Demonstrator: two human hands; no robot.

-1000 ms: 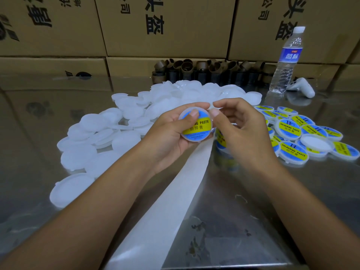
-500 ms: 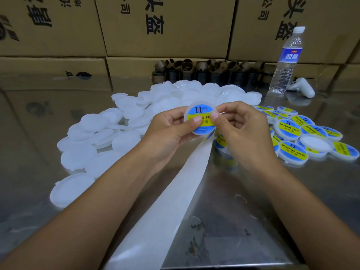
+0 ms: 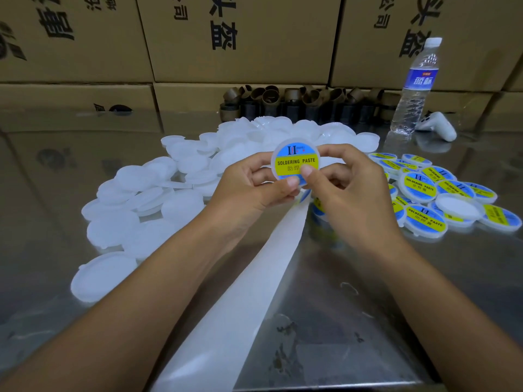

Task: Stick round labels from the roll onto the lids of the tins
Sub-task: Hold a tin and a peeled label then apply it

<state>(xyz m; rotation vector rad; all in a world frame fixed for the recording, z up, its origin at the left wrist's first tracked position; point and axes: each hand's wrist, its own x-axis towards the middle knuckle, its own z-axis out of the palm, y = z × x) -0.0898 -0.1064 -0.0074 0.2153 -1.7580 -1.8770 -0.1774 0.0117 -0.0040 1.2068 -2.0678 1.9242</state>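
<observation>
One labelled lid (image 3: 295, 161), pinched upright between your left hand (image 3: 250, 192) and right hand (image 3: 349, 193).
Rub both thumbs from the lid's centre outward to its rim, flattening any bubbles.

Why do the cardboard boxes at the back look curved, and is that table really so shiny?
Head view: the wide-angle lens bows the brown cardboard boxes; the shiny metal table truly mirrors them, dimly, under soft light without harsh shadows; the round white lid with its blue-and-yellow label, pinched by left hand and right hand, is sharp enough to read.
</observation>
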